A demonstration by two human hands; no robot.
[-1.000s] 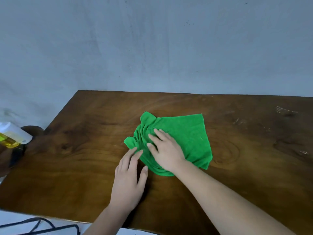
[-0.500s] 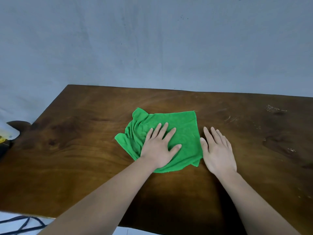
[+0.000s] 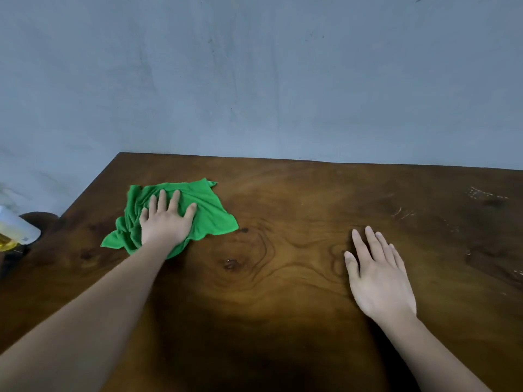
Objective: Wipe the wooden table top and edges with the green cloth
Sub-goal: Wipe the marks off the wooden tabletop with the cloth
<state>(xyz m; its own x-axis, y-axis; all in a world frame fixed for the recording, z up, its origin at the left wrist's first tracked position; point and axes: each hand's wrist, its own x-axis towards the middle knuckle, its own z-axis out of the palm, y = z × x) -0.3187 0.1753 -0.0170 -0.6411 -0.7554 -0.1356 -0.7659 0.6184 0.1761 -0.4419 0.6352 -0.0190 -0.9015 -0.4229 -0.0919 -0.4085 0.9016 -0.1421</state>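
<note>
**Q:** Where is the green cloth (image 3: 210, 215)?

**A:** It lies crumpled on the wooden counter (image 3: 283, 281), pinned beneath the left hand (image 3: 165, 223) near the far left corner.

**Q:** How does that hand sit?

**A:** Palm down, fingers straight and slightly spread, pressing on the bunched left part. Loose corners of the cloth stick out past the fingertips and to the hand's right.

**Q:** And the other hand?

**A:** The right hand (image 3: 379, 281) rests flat on bare wood, fingers straight and close together. It holds nothing. It is well apart from the cloth and nearer the person than the left hand.

**Q:** What surrounds them?

**A:** Left of the left hand, off the counter's edge, is a pale bottle (image 3: 17, 232) of yellow liquid, cut off by the frame. Faint pale marks streak the wood beyond the right hand. A grey-blue wall (image 3: 254, 80) rises behind both hands.
</note>
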